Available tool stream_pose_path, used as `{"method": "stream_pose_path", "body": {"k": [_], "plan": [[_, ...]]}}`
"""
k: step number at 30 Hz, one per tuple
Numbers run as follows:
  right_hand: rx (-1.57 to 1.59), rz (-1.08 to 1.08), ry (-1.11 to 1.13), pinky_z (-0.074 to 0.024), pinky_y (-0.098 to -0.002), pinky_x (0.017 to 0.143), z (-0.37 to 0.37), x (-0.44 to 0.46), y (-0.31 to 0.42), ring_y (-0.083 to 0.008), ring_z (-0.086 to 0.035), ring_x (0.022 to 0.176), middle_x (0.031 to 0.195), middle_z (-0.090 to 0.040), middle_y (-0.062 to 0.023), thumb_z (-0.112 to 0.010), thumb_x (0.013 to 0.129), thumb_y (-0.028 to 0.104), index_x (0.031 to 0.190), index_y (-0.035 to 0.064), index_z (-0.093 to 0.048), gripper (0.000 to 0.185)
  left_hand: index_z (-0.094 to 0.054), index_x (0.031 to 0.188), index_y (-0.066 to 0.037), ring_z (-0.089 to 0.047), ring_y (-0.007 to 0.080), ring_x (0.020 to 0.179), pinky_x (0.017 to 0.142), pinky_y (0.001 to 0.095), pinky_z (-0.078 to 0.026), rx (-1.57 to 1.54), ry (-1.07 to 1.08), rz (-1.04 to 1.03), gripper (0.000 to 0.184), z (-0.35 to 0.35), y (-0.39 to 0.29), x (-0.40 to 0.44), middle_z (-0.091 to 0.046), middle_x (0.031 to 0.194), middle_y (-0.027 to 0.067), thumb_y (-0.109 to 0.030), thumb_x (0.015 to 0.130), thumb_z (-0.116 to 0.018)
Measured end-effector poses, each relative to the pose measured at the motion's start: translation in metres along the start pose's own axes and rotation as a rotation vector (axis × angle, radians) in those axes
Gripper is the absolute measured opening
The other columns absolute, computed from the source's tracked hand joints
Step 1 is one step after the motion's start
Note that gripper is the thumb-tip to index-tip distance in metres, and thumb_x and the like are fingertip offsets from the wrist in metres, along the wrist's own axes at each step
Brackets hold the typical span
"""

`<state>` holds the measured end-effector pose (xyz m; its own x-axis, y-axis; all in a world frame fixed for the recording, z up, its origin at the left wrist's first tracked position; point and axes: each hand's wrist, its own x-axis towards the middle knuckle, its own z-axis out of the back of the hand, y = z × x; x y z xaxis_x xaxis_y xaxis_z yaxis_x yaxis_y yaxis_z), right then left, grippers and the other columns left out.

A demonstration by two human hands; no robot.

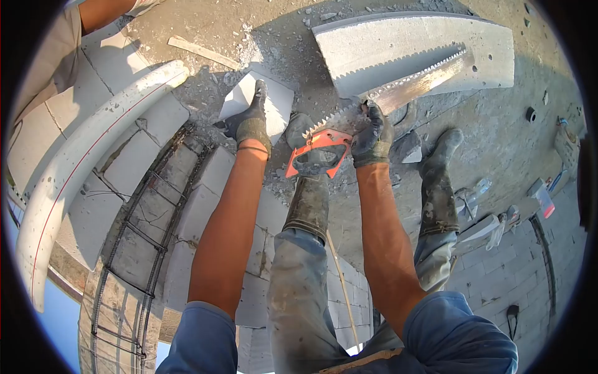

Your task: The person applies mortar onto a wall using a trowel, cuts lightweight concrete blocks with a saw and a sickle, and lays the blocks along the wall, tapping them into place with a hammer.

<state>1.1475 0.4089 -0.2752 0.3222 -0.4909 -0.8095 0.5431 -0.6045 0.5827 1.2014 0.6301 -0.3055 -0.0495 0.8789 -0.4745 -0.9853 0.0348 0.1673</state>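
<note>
My right hand (372, 134), in a dark work glove, is closed around a hand saw (430, 81). It grips the blade close to the orange handle (300, 156), whose grip opening is free of fingers. The coarse-toothed blade points away to the upper right, teeth facing up. My left hand (251, 121), also gloved, grasps a small white aerated-concrete block (278, 107) at its near left side. One digit stretches along the block's face; the other fingers are partly hidden. Beyond the saw lies a large white concrete slab (380, 47) with a curved edge, crossed by the blade's shadow.
Left, a long curved white piece (93, 146) with a red line lies over blocks, beside a rebar cage (134, 227). Another person's arm (103, 14) shows top left. A wood strip (202, 52) and rubble lie ahead. My boots (309, 202) stand below the saw.
</note>
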Motion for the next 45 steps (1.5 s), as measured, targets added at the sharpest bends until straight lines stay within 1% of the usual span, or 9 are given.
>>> {"method": "stream_pose_path", "body": {"k": [3, 5, 11, 17, 19, 27, 35, 39, 45], "plan": [[0.059, 0.003, 0.03, -0.0482, -0.0297, 0.072, -0.006, -0.013, -0.006, -0.0155, -0.059, 0.079, 0.09, -0.065, -0.0046, -0.07, 0.085, 0.019, 0.098, -0.0029, -0.069, 0.026, -0.045, 0.131, 0.012, -0.062, 0.0291, 0.114, 0.095, 0.0409, -0.052, 0.103, -0.031, -0.082, 0.109, -0.008, 0.006, 0.014, -0.062, 0.122, 0.0216, -0.066, 0.063, -0.08], [0.049, -0.008, 0.017, -0.0484, -0.0301, 0.073, -0.011, -0.011, -0.014, -0.0155, -0.059, 0.08, 0.091, -0.065, -0.0048, -0.07, 0.085, 0.02, 0.098, -0.0031, -0.069, 0.026, -0.053, 0.124, 0.006, -0.064, 0.0291, 0.108, 0.092, 0.0389, -0.053, 0.359, -0.281, -0.659, 0.093, -0.005, 0.022, 0.028, -0.063, 0.119, 0.0189, -0.062, 0.066, -0.08], [0.022, 0.067, -0.009, -0.0486, -0.0321, 0.074, -0.044, -0.007, -0.042, -0.0162, -0.059, 0.083, 0.092, -0.065, -0.0034, -0.068, 0.087, 0.024, 0.097, 0.0006, -0.071, 0.025, -0.018, 0.149, -0.014, -0.042, 0.0264, 0.132, 0.105, 0.0454, -0.041, -0.293, 0.031, -1.284, 0.086, 0.079, 0.012, 0.059, -0.043, 0.14, 0.0158, -0.02, 0.084, -0.073], [0.301, -0.309, -0.19, -0.0487, -0.0346, 0.081, -0.096, -0.021, -0.031, -0.0204, -0.061, 0.09, 0.1, -0.063, -0.0053, -0.066, 0.088, 0.023, 0.102, 0.0019, -0.068, 0.025, -0.028, 0.147, -0.002, -0.034, 0.033, 0.138, 0.117, 0.0366, -0.026, -0.3, 0.281, -1.474, 0.097, 0.079, -0.07, 0.082, -0.036, 0.15, 0.0131, -0.04, 0.074, -0.08], [0.301, -0.31, -0.209, -0.0502, -0.0371, 0.08, -0.1, -0.018, -0.033, -0.0225, -0.061, 0.094, 0.106, -0.062, -0.0066, -0.063, 0.089, 0.021, 0.107, 0.0031, -0.066, 0.026, -0.026, 0.149, -0.004, -0.034, 0.0329, 0.139, 0.118, 0.0382, -0.026, 0.651, -0.419, -1.475, 0.098, 0.077, -0.089, 0.051, -0.036, 0.15, 0.0142, -0.046, 0.076, -0.077], [0.545, -0.443, -0.105, -0.0553, -0.0444, 0.086, -0.096, 0.0, -0.036, -0.0272, -0.063, 0.099, 0.11, -0.062, -0.0101, -0.055, 0.095, 0.016, 0.102, 0.0064, -0.061, 0.013, -0.047, 0.143, -0.013, -0.043, 0.0305, 0.133, 0.116, 0.0432, -0.03, 0.199, -0.088, -1.973, 0.075, 0.011, -0.083, -0.025, -0.05, 0.142, 0.0088, -0.045, 0.081, -0.073], [0.171, -0.372, -0.186, -0.0553, -0.0341, 0.07, -0.063, 0.034, -0.072, -0.0207, -0.066, 0.082, 0.096, -0.067, -0.0104, -0.067, 0.092, 0.021, 0.102, 0.0029, -0.066, 0.021, -0.073, 0.105, -0.006, -0.069, 0.0253, 0.088, 0.081, 0.0363, -0.054, 0.619, 0.926, -1.247, 0.032, -0.024, -0.084, -0.041, -0.074, 0.098, 0.011, -0.031, 0.088, -0.066], [-0.245, -0.369, -0.169, -0.0518, -0.0315, 0.054, -0.052, 0.031, -0.068, -0.0207, -0.064, 0.064, 0.081, -0.066, -0.0099, -0.071, 0.09, 0.026, 0.092, 0.0011, -0.068, 0.025, -0.073, 0.105, -0.003, -0.069, 0.017, 0.087, 0.079, 0.0306, -0.053, 0.431, 0.928, -1.12, 0.029, -0.044, -0.071, -0.027, -0.075, 0.099, 0.0076, -0.024, 0.085, -0.072], [0.152, -0.342, 0.222, -0.0604, -0.0387, 0.081, -0.016, 0.019, -0.055, -0.0273, -0.069, 0.084, 0.1, -0.066, -0.0141, -0.06, 0.095, 0.01, 0.107, -0.0063, -0.061, 0.02, -0.073, 0.102, -0.002, -0.069, 0.0148, 0.085, 0.078, 0.0276, -0.054, 0.392, 0.806, -1.036, 0.031, -0.035, -0.07, -0.049, -0.075, 0.097, 0.0072, -0.023, 0.08, -0.08]]}}
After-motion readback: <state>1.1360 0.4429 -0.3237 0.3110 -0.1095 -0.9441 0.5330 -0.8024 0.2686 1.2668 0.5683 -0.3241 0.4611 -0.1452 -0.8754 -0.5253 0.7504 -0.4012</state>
